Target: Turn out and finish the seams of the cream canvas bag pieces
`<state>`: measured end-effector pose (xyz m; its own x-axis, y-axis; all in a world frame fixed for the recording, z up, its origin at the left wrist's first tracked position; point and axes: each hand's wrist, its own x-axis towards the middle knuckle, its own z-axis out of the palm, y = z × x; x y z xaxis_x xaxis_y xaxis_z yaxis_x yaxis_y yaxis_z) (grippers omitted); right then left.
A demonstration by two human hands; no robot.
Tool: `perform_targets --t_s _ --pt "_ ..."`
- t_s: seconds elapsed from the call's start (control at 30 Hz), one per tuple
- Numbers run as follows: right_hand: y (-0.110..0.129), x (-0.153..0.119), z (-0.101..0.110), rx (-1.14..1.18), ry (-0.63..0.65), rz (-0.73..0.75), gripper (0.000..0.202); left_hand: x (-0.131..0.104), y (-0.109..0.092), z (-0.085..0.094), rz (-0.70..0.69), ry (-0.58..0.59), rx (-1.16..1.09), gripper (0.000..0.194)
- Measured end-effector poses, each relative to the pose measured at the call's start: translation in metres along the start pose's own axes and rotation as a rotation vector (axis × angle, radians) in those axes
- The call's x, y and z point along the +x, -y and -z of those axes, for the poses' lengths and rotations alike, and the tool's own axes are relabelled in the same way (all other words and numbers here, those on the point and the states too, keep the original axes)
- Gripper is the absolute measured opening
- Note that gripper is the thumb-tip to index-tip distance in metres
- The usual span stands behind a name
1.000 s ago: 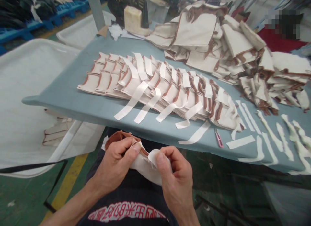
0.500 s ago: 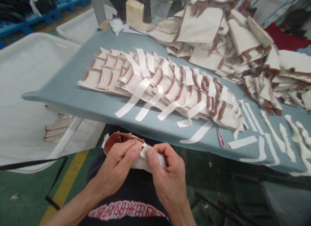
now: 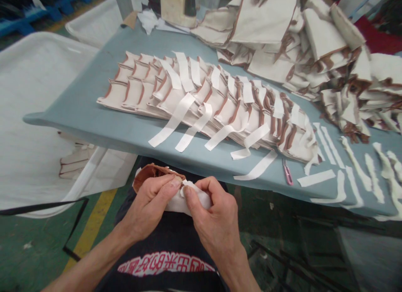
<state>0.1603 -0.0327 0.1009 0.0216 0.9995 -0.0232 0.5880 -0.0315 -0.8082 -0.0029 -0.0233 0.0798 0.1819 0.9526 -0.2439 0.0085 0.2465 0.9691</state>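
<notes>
We note the held piece [image 3: 179, 205] as off-white, its open end brown. Overlapping pieces [image 3: 117, 94]: cream, brown-edged, a repeating banded pattern. Strips [image 3: 171, 124]: plain white. Table [image 3: 72, 112]: grey-blue. Small tool [image 3: 287, 173]: pink. Tub [image 3: 40, 78]: white. Floor [image 3: 105, 225]: green, yellow stripe [image 3: 89, 229]. We log red-and-white lettering [image 3: 166, 263] on dark clothing [image 3: 176, 237].
</notes>
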Motion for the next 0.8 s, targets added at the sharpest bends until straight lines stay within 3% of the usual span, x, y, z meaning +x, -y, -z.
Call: perform_targets --t_s 0.17,0.5,0.8 --pt "-0.002 0.005 0.001 -0.017 0.051 0.065 0.025 0.002 0.013 0.004 0.123 0.019 -0.132 0.047" --pt "-0.010 0.006 -0.004 -0.106 0.018 0.213 0.022 0.005 0.016 0.004 0.170 -0.033 -0.169 0.040" --pt "-0.006 0.015 0.001 -0.091 0.163 -0.074 0.028 0.000 0.008 0.001 0.063 -0.061 -0.058 0.044"
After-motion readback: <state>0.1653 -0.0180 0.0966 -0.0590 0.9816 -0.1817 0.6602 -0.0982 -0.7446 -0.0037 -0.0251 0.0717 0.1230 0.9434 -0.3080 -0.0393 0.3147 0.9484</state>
